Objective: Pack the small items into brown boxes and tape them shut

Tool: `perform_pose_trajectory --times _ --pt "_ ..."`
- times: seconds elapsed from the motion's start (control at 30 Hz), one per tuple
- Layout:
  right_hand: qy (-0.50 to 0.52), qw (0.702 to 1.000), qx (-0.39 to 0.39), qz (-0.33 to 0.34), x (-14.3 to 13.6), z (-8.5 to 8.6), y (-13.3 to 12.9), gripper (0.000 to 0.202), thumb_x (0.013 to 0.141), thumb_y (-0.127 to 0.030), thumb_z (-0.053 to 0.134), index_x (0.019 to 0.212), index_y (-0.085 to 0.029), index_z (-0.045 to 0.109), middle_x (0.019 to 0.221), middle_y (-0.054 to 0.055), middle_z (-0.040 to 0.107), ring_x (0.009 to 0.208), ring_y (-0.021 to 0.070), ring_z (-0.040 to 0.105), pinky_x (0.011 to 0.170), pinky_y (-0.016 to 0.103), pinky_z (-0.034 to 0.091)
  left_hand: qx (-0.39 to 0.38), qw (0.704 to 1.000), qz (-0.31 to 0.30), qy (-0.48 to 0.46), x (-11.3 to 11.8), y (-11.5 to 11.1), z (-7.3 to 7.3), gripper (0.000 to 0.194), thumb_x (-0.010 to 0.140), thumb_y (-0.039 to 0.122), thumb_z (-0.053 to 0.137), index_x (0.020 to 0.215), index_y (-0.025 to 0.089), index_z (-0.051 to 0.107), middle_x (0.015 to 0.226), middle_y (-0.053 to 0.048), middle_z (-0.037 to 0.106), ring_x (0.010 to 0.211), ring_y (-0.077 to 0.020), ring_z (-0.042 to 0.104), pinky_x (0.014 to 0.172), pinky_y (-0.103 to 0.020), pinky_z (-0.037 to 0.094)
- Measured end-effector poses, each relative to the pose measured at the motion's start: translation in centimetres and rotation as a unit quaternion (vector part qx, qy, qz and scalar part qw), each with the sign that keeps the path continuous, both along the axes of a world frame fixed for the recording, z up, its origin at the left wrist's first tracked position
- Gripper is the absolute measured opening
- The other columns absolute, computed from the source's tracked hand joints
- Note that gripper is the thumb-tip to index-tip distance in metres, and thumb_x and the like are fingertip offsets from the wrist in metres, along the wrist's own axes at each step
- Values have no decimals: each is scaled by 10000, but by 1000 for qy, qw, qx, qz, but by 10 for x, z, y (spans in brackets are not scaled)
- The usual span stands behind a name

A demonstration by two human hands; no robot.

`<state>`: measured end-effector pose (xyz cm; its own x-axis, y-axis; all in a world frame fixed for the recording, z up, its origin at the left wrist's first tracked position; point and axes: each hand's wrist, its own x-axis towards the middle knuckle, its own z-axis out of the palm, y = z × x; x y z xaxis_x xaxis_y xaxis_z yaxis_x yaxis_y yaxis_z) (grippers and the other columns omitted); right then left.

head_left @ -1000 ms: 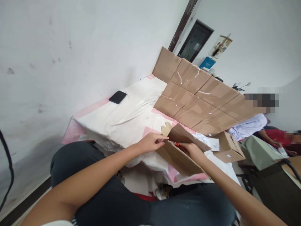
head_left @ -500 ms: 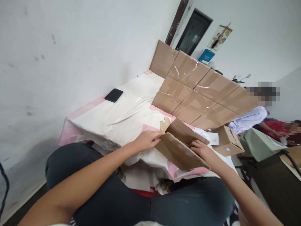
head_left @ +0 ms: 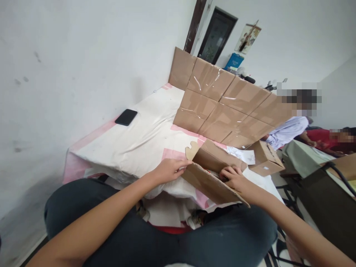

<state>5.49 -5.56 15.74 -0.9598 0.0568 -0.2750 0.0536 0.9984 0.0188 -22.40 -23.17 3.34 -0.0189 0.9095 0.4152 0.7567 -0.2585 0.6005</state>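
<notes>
Now right hand (head_left: pixel 234 179) has shifted along inside the box (head_left: pixel 207 184), fingers curled, hold hidden; left hand (head_left: pixel 172 170) at its corner, grip unclear; handling seemingly unfinished.

Two bare hands (head_left: pixel 168 172) (head_left: pixel 236 181) and at least two cardboard boxes (head_left: pixel 213 186) (head_left: pixel 268 167) show. There are one black device (head_left: pixel 126 117), one cardboard partition (head_left: pixel 217 100), one door (head_left: pixel 218 35) and two other people (head_left: pixel 290 129) (head_left: pixel 325 138).

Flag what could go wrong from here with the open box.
1. The open cardboard box sits close to the near edge of the tablecloth; a tug by the left hand at its corner might tip it lapward.
2. The right hand reaches inside, partly hidden behind the near wall, so a poor grip could go unnoticed.
</notes>
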Motion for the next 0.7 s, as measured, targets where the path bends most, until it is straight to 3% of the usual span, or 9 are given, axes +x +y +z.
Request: perform_pose_trajectory --times 0.2,0.33,0.43,0.53,0.7 --pt "17 1000 20 11 7 -9 0 251 998 -362 531 885 -253 727 1122 111 612 1085 318 472 975 546 338 -2 1000 -12 29 2 0 0 495 937 197 529 1423 284 568 1255 -55 734 1016 -207 727 856 -289 534" --pt "159 985 -43 -53 10 1 5 371 1063 -343 350 857 -212 628 959 102 596 932 259 515 867 456 411 20 999 25 42 1 0 -1 430 942 201 519 1363 230 601 1184 -82 730 922 -196 726 799 -284 551" --pt "334 938 -63 -74 10 -2 16 336 1048 -328 377 805 -215 579 856 88 582 859 251 541 807 435 435 72 993 61 74 0 1 -3 354 931 196 519 1258 202 653 1167 -111 683 955 -210 714 785 -296 570" --pt "482 873 -41 -60 1 -20 27 259 1007 -294 458 798 -219 591 858 76 585 835 246 558 773 427 448 157 981 71 87 3 0 -3 295 914 192 552 1181 192 678 1306 -160 600 1083 -238 684 866 -338 585" --pt "600 789 -61 -121 -39 -53 40 180 978 -258 529 805 -221 561 821 33 552 783 207 552 744 379 461 208 975 72 37 0 -2 -3 241 913 183 596 1139 205 675 1395 -162 572 1155 -232 660 913 -350 592"
